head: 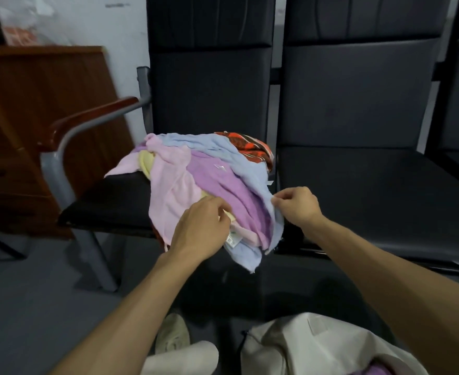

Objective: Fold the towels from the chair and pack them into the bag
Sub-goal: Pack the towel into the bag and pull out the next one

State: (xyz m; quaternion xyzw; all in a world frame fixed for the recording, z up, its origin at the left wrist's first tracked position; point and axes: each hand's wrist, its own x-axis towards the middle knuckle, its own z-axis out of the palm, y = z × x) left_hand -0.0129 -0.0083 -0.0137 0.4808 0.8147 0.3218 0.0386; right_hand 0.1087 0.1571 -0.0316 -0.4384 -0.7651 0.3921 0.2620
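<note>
Loose heap of towels (195, 180) on the seat of the left black chair (109, 204), front edge spilling over the seat lip. Colours: pink, purple, yellow, a blue towel (252, 171) draped down the right side, and a red-and-black patterned cloth (250, 147) at the back. Right hand (297, 207) pinches the blue towel's right edge between thumb and fingertips. Left hand (201, 226) lies on the front of the heap, fingers curled where pink meets yellow; grip unclear. Cream bag (304, 345) on the floor at lower right, mouth open, purple fabric inside.
</note>
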